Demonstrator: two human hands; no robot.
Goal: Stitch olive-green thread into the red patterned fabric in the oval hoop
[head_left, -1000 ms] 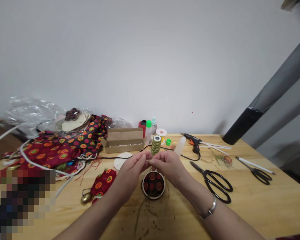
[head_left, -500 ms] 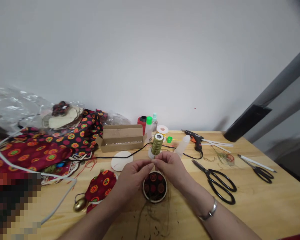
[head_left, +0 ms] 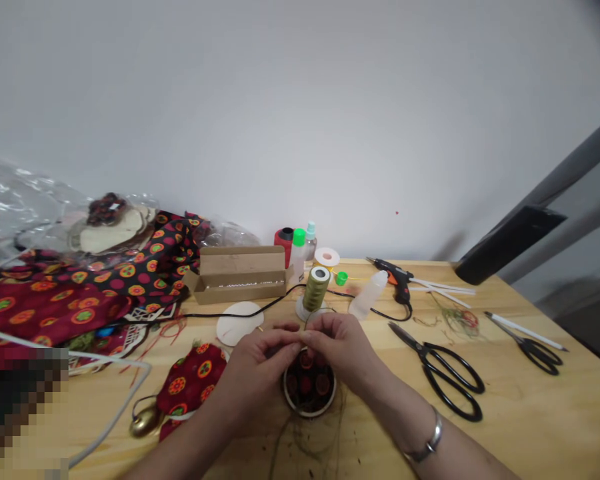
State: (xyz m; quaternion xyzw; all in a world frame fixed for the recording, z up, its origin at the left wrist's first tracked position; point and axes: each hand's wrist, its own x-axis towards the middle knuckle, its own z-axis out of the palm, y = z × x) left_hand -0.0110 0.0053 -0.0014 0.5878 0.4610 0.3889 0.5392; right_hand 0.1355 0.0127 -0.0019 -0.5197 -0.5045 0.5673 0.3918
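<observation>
My left hand [head_left: 265, 363] and my right hand [head_left: 341, 347] meet at the fingertips, both closed in a pinch. A fine thread [head_left: 316, 311] arcs up from my right fingertips near the olive-green thread spool [head_left: 317, 288]. What my left fingers pinch is too small to make out; a thin gold-coloured sliver [head_left: 261, 328] shows beside them. Just below the hands lies a round piece covered in dark patterned fabric [head_left: 307, 385] with a pale rim, its top edge partly hidden by my fingers. Loose dark thread trails over the wood in front of it.
Large black scissors [head_left: 443, 370] lie right of my hand, with smaller scissors [head_left: 535, 350] beyond. A glue gun [head_left: 395, 277], a white bottle [head_left: 369, 297] and a cardboard box [head_left: 243, 280] stand behind. Red patterned fabric [head_left: 193, 377] and a brass bell [head_left: 145, 422] are at left.
My hands have shifted slightly down and left, still fingertip to fingertip, and now cover the upper edge of the round fabric piece. The whole view has also shifted a little.
</observation>
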